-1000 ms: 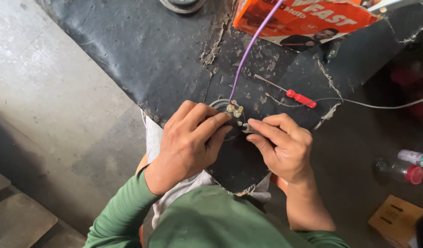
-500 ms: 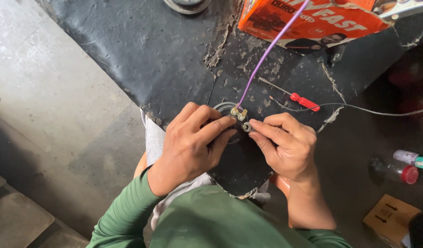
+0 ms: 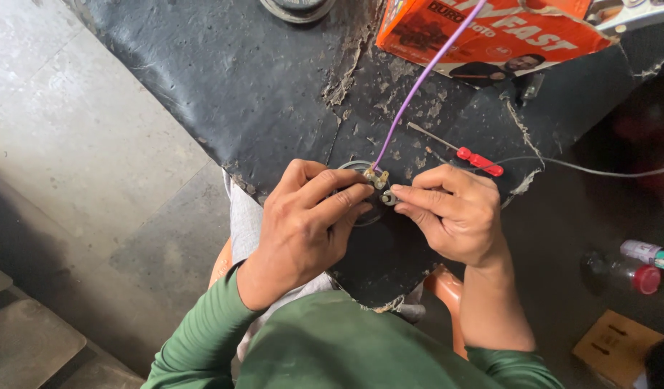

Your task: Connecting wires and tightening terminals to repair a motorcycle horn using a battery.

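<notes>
My left hand [image 3: 307,216] grips a small round dark part [image 3: 361,209] with metal terminals [image 3: 377,179] on top, resting on the worn black table [image 3: 224,86]. A purple wire [image 3: 425,75] runs from the terminals up and to the right. My right hand [image 3: 454,212] pinches a small metal ring-shaped piece [image 3: 387,197] with thumb and forefinger, right against the terminals. Most of the round part is hidden under my left fingers.
An orange cardboard box [image 3: 490,32] lies at the table's far right. A red-handled small screwdriver [image 3: 461,151] and a thin grey wire [image 3: 598,169] lie just beyond my right hand. On the floor to the right are bottles [image 3: 631,270] and a brown carton [image 3: 616,346].
The view has shifted slightly; both hands stay together on the part. My right fingers have closed in a little nearer the terminals.
</notes>
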